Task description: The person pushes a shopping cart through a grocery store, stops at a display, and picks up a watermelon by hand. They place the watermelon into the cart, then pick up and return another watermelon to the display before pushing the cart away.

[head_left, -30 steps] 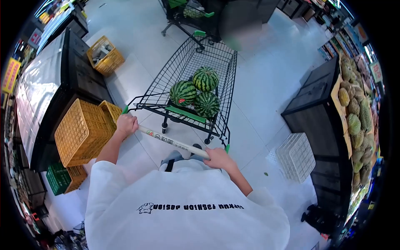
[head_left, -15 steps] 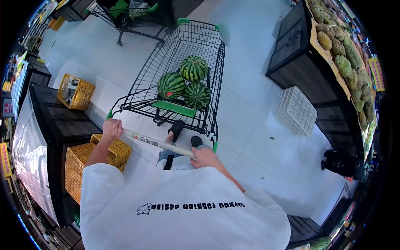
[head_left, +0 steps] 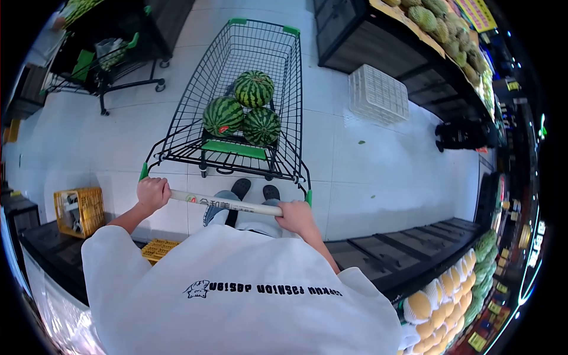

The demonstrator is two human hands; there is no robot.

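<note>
Both hands, left hand (head_left: 152,193) & right hand (head_left: 296,216), wrapped tight on handle (head_left: 228,205) of cart (head_left: 186,100); w/ three watermelons (head_left: 242,109) loose inside, person should push evenly, turn gently.

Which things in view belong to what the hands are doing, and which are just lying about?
In hand:
left hand and right hand, both gripping the handle bar
shopping cart
three watermelons in its basket

Lying about:
white crate on the floor
yellow crate at left
second cart at upper left
green fruit on the stand
netted yellow fruit at lower right
</note>
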